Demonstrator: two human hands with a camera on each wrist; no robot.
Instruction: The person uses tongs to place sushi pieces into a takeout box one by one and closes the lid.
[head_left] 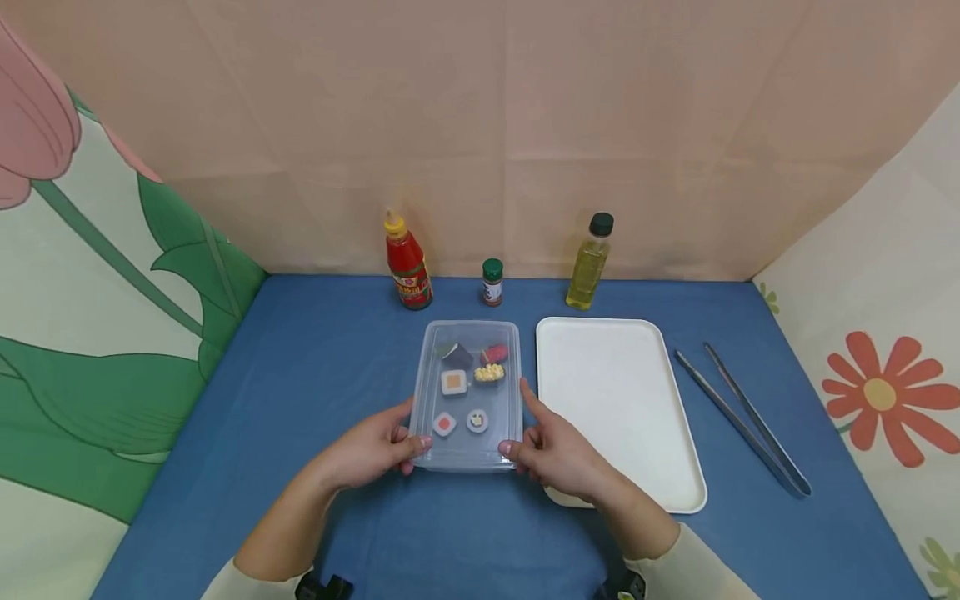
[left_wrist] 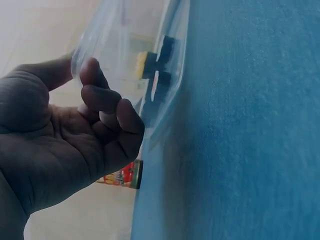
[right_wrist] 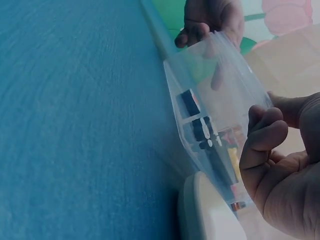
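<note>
A clear plastic food container (head_left: 467,454) with its lid on sits on the blue cloth in front of the person. Several sushi pieces (head_left: 453,382) show through it, one topped with yellow kernels (head_left: 489,373). My left hand (head_left: 375,450) holds the near left corner, thumb over the rim and fingers curled below it. At the near right corner my right hand (head_left: 558,454) grips likewise, its index finger stretched along the side. In the right wrist view, dark-sided sushi (right_wrist: 202,129) stands inside the container, under the lid.
A white tray (head_left: 607,392) lies just right of the container, partly under the right forearm. Metal tongs (head_left: 729,413) rest beyond it. Along the back stand a red sauce bottle (head_left: 409,271), a small green-capped jar (head_left: 492,289) and an oil bottle (head_left: 588,268).
</note>
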